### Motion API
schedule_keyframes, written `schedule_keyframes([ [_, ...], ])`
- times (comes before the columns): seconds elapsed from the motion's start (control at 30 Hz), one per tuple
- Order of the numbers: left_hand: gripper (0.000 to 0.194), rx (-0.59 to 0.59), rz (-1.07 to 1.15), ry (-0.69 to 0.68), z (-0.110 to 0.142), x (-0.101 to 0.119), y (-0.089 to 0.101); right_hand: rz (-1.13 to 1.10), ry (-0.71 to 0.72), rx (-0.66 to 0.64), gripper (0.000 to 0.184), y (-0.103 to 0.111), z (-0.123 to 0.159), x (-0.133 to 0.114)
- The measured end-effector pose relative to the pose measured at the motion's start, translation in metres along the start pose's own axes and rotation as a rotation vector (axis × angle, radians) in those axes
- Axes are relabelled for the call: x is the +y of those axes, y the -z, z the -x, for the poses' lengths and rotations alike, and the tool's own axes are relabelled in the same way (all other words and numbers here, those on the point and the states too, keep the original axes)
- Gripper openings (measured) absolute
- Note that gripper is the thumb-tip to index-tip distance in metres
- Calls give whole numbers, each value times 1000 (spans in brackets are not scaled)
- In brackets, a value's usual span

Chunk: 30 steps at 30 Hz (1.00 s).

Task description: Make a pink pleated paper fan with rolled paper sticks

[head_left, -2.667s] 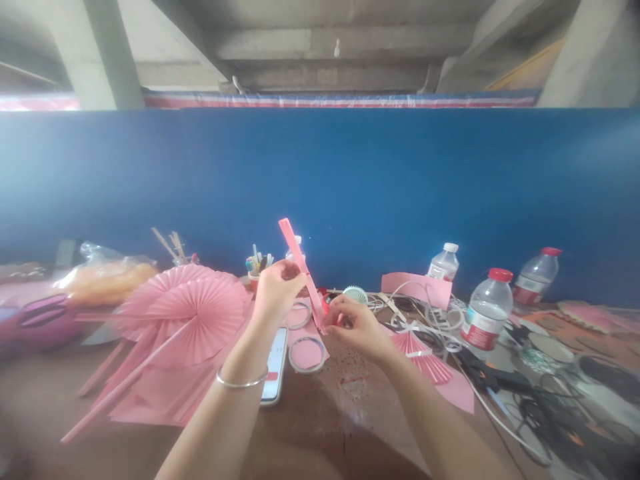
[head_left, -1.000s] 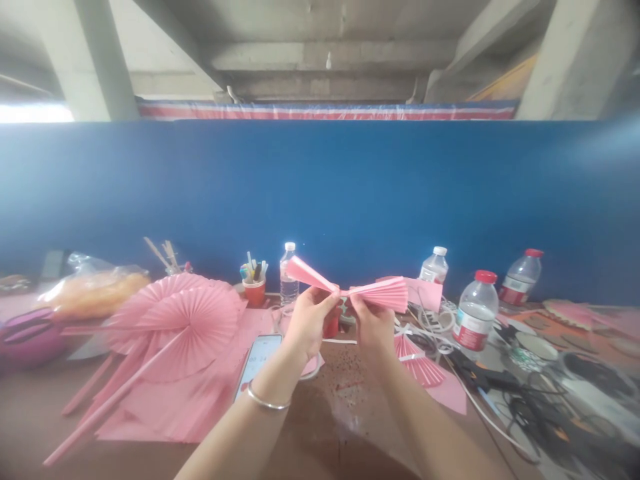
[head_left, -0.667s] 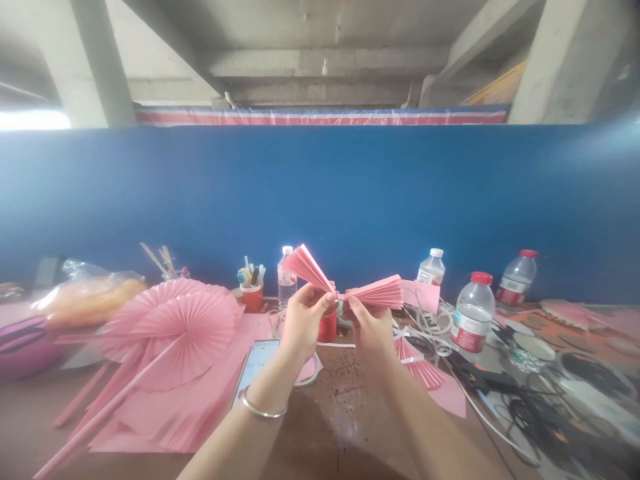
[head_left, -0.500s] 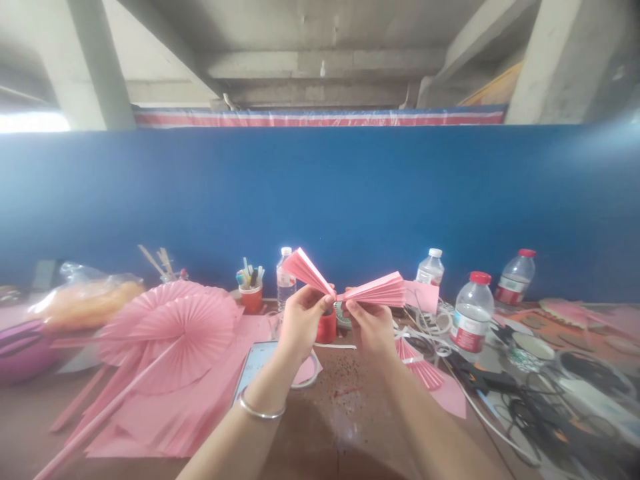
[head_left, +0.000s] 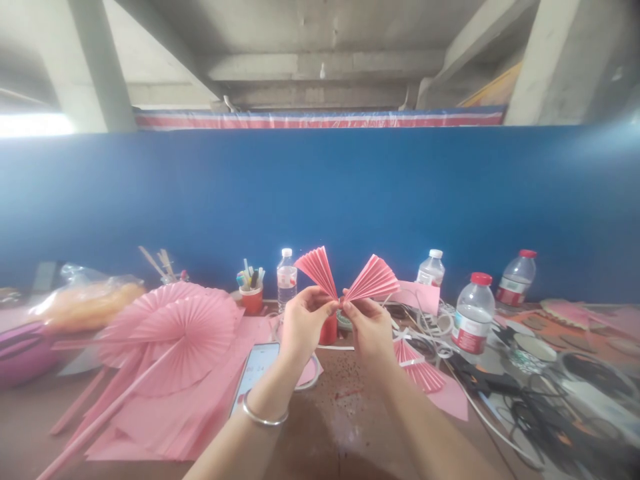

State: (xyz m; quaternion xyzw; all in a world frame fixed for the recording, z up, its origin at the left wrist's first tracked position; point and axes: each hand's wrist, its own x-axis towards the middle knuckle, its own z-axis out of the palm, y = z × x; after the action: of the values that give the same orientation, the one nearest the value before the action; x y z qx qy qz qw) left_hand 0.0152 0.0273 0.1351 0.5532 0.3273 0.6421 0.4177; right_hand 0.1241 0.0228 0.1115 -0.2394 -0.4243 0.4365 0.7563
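Observation:
A pleated pink paper fan (head_left: 373, 281) is held up above the table, its two halves spread upward like a bow from a pinched middle. My left hand (head_left: 306, 325) is closed on the left half close to that middle, thumb and fingers together. Just across from it, my right hand (head_left: 370, 327) pinches the base of the right half. Both hands nearly meet at the fold. Behind them, a red container (head_left: 329, 329) is partly hidden. Below my right forearm lies another pleated pink paper piece (head_left: 425, 373) with a white strip on it.
Finished round pink fans (head_left: 185, 333) with stick handles lie at left on pink paper sheets (head_left: 165, 427). A phone (head_left: 255, 370) rests beside my left wrist. Bottles, including a red-capped bottle (head_left: 473, 313), and tangled black cables (head_left: 540, 407) fill the right. A pen cup (head_left: 251, 299) stands behind.
Both halves of the pleated fan have swung upward and opened wider, closer to each other. My hands have moved slightly together at the middle.

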Motion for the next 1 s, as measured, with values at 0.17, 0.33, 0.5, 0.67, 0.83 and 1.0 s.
schedule_keyframes([
  [0.17,20,-39,-74,3,1,-3,1,12,0,105,21,-1,0,2],
  [0.33,24,-82,-127,-1,2,-2,1,-102,-87,162,25,-4,2,3],
  [0.5,23,-131,-131,5,1,-1,3,-187,-141,110,21,-5,3,1],
  [0.67,23,-136,-158,34,0,-3,5,-214,-185,91,20,-4,1,2],
  [0.83,25,-124,-163,36,-1,-5,5,-230,-203,81,19,-3,0,4],
  [1.0,24,-119,-175,38,-2,-5,5,-229,-191,41,16,-1,0,5],
])
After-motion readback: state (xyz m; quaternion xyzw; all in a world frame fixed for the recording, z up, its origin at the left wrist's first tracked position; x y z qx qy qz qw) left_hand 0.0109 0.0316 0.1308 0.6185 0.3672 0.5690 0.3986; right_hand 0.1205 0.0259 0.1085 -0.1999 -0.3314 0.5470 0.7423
